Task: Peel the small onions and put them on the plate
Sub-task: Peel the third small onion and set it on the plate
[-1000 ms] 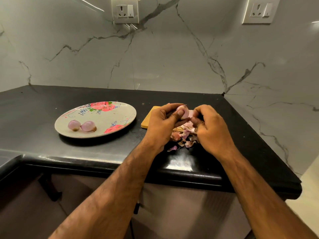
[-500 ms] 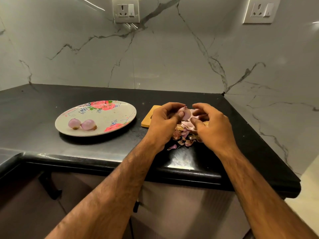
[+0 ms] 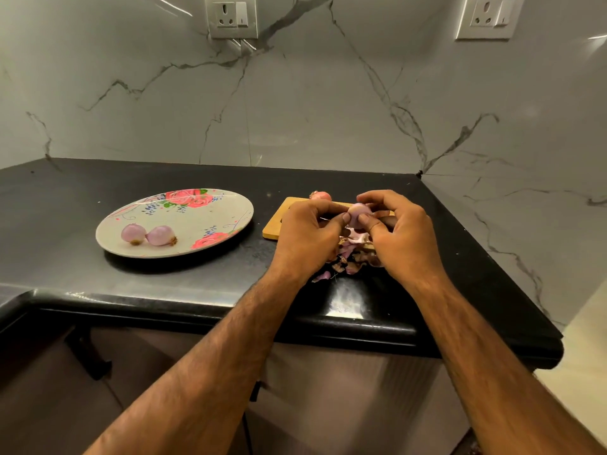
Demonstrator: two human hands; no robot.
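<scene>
Now the small pale-pink onion is held just above the light wooden chopping board, with the left hand and right hand both pinching it. It looks light, firm and slippery, so gripping its ends should work best. The right thumb, lifted off earlier, has closed back onto it.

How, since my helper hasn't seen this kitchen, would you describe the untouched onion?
On the black counter, find the wooden board right of the plate. The onion lies at the board's far edge; it alone is reddish, not pale.

Glossy black stone counter, wooden board, marble-look wall.
</scene>
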